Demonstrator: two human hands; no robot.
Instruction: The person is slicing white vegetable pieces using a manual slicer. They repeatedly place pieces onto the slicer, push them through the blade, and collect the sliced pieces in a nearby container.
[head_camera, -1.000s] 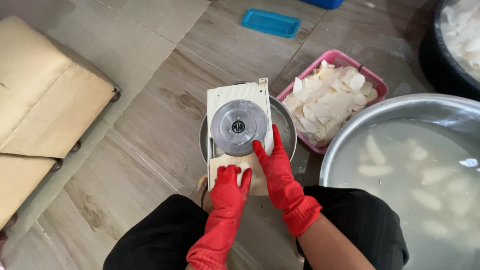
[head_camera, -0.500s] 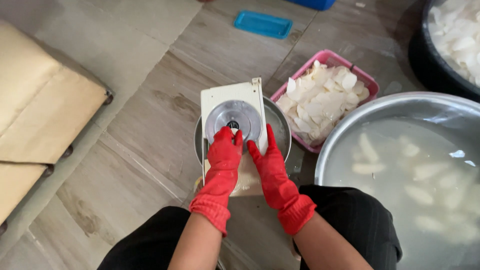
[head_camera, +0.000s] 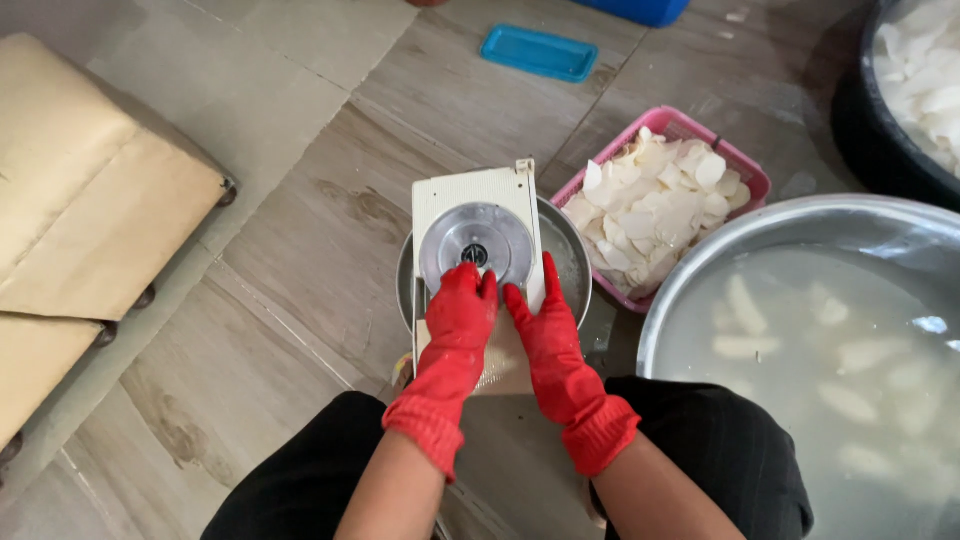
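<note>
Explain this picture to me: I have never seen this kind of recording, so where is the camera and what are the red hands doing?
The camera sits on a person's head and looks down at their lap and the tiled floor. The left hand and right hand, both in red rubber gloves, press on a cream slicer board with a round metal disc, laid across a small metal bowl. Whether they grip anything is unclear. Nearby stand a pink basket of white pieces and a big metal basin of water.

Glossy red rubber gloves are worn on the left hand (head_camera: 455, 330) and right hand (head_camera: 545, 340). The slicer (head_camera: 478, 225) is made of matt cream plastic with a brushed metal disc (head_camera: 475, 245). Shiny metal forms the basin (head_camera: 700, 270); the basket (head_camera: 745, 170) is pink plastic.
</note>
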